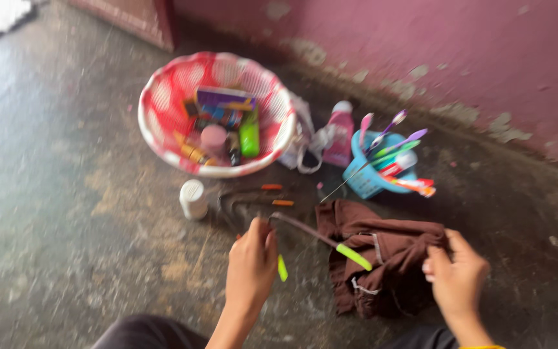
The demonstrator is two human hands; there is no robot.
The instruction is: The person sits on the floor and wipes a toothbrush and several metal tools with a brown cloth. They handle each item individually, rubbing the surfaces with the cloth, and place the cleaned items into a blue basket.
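My left hand (251,265) is closed around one dark cord (305,230) with two green tips. My right hand (456,274) pinches one brown cloth (382,262) lying on the floor (66,226). Beyond sit one red-and-white basket (156,97), one white jar (193,198), one blue cup (363,184) and one pink bottle (340,136). Blur hides the basket's contents.

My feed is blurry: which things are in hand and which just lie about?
In hand:
left hand: cord with green tips
right hand: brown cloth

Lying about:
red basket
blue cup of toothbrushes
pink bottle
white jar
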